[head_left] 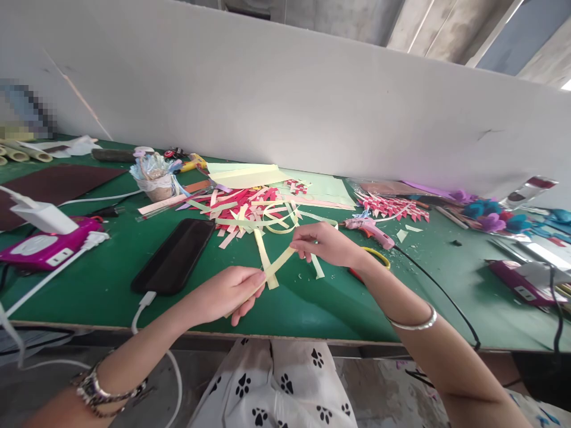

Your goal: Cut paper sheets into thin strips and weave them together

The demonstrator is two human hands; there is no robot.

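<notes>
I've got the pale yellow strip (pixel 281 263) spanning both hands, over the desk (pixel 321 315) toward its near edge: left hand (pixel 241 291) pinching the nearer part, right hand (pixel 323 244) the farther.

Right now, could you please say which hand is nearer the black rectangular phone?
Left: the left hand is just right of the phone; the right hand is farther right.

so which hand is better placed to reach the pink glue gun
Probably the right hand: the pink glue gun lies beyond its wrist, while the left hand is farther off. Both hold the pale yellow strip, so the right would need freeing first.
</notes>
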